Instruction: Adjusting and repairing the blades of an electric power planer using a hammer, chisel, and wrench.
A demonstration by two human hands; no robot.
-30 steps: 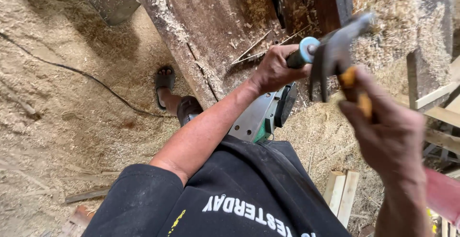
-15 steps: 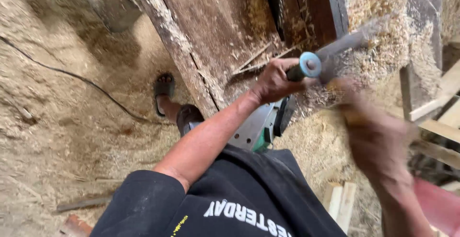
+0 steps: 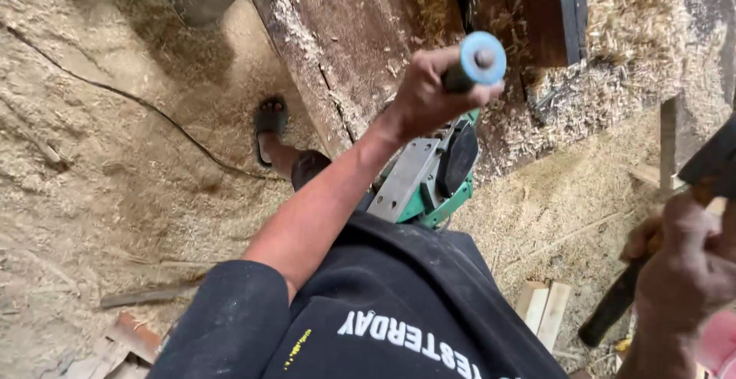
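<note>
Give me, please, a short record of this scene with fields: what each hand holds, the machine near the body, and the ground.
left hand: left hand is closed around a chisel with a light blue handle end, held over the dark wooden plank
right hand: right hand grips a hammer by its dark handle, raised at the right edge
machine: green and grey electric planer below the left forearm
ground: sawdust-covered floor with a black cable
foot: sandal beside the plank
</note>
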